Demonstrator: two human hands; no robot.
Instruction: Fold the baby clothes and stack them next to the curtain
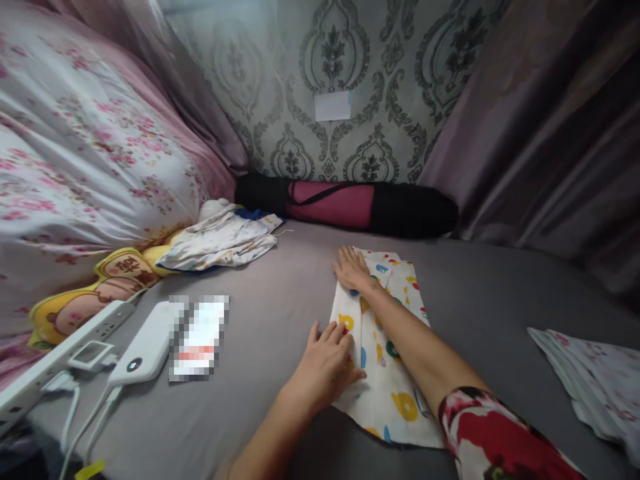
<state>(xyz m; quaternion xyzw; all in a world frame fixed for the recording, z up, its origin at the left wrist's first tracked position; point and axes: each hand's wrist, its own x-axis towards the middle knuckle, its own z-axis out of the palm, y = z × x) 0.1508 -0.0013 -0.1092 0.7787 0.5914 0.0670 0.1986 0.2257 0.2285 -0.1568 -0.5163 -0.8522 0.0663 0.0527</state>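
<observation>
A white cloth garment (405, 407) with yellow, blue, green and red prints lies on the grey sheet, its left side folded over in a long strip. My right hand (353, 270) rests flat on the far left corner of the cloth, fingers stretched out; its forearm crosses over the print. Nearer to me, my left hand (327, 363) lies on the left edge of the same cloth with its fingers spread. Part of the garment is hidden under my right forearm.
On the left are a power strip (107, 327), a white power bank (153, 343) with cables and a blurred phone-like rectangle (200, 340). Behind lie a crumpled white garment (225, 240), a yellow plush (80, 307) and a long black-and-pink bag (335, 205). Folded cloth (595, 380) lies right.
</observation>
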